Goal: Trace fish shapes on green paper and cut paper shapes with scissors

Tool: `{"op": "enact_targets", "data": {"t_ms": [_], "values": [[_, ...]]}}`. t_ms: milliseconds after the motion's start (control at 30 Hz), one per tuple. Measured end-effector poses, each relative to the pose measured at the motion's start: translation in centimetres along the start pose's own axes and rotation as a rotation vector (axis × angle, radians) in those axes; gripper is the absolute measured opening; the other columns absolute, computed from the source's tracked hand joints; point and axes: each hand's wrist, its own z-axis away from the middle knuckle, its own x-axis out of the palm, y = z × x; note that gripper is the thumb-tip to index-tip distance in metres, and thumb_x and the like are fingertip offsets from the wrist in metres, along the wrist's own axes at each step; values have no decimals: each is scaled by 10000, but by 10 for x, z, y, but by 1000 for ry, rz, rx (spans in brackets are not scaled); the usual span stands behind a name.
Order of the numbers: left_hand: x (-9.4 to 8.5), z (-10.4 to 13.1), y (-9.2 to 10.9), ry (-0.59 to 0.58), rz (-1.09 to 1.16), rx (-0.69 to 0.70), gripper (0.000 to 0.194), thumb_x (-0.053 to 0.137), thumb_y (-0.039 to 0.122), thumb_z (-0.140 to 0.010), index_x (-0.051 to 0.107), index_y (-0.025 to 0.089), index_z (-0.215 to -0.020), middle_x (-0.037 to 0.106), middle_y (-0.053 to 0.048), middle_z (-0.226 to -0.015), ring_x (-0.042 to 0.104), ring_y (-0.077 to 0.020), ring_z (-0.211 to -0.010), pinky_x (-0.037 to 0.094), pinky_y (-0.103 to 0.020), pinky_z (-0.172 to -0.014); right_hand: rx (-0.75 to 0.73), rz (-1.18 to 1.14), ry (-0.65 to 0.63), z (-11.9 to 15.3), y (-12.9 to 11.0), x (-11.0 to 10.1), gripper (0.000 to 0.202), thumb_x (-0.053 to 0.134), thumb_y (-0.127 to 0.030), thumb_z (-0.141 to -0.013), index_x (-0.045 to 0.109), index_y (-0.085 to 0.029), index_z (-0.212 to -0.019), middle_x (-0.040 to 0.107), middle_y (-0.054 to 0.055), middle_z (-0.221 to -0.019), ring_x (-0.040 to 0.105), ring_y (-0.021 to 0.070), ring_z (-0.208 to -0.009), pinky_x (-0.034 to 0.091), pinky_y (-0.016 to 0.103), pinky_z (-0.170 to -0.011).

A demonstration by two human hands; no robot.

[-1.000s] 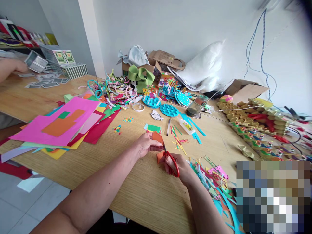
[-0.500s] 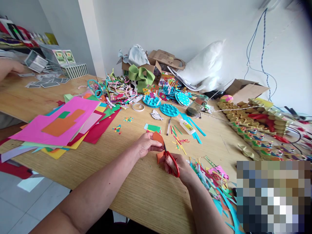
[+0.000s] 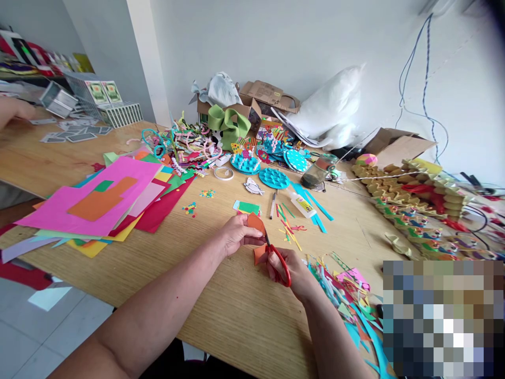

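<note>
Between the fingers of my left hand [image 3: 236, 235] is a small piece of orange paper [image 3: 255, 223]. My right hand [image 3: 290, 268] grips red-handled scissors [image 3: 284, 267], whose dark blades meet the paper's right edge. A second orange flap [image 3: 259, 255] shows beside my right fingers; whether it joins the first piece is hidden. Just beyond my left hand lie green paper rectangles [image 3: 249, 208]. A pen [image 3: 273, 205], thin paper strips [image 3: 288, 226] and a white glue bottle [image 3: 302, 204] lie past the scissors.
Coloured paper sheets [image 3: 94, 210] are stacked at left. Paper scraps [image 3: 347, 295] lie by my right forearm. Blue discs [image 3: 274, 178], a glass jar [image 3: 315, 173] and pipe cleaners [image 3: 189, 145] stand farther back. Egg-carton pieces [image 3: 426, 205] fill the right. Another person's hand [image 3: 19, 110] is at far left.
Both my hands, the scissors and the orange paper stay almost where they were. The other person's hand at far left has shifted slightly left.
</note>
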Motion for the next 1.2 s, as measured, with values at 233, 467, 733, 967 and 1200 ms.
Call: {"op": "enact_targets", "data": {"t_ms": [233,467,733,967,1200], "values": [[0,1,0,5,0,-8,351,719,18,-568,583,110,-879,701,-72,-744,684,-178,-623,568,-280,-608,6,10,-2,1,-4,0,576,518,-702,-773,588,-135,-706,497,-12,-487,389,84,-437,242,231,-435],[-1,-1,-1,29,6,1,384,737,18,-582,548,122,-899,694,-56,-725,681,-171,-604,567,-283,-601,11,12,-1,1,-3,0,575,525,-704,-768,592,-136,-707,506,-8,-484,396,88,-433,247,233,-434],[-2,-1,0,26,-24,-5,381,716,17,-578,528,119,-894,691,-59,-690,676,-170,-581,555,-267,-580,24,6,-18,1,-3,0,623,524,-734,-741,625,-120,-767,501,-13,-486,409,91,-429,258,224,-421],[-3,-1,1,31,-20,-8,436,762,58,-563,511,131,-913,681,-42,-703,679,-175,-581,549,-276,-588,26,16,-9,1,-3,0,606,528,-728,-742,621,-129,-745,498,-14,-477,399,91,-421,251,228,-421],[-3,-1,2,38,-12,-6,450,767,50,-567,491,143,-910,663,-20,-677,680,-175,-588,552,-285,-600,20,10,-2,0,-2,-1,612,534,-725,-741,643,-123,-755,497,-12,-470,395,90,-418,253,229,-419]]}}
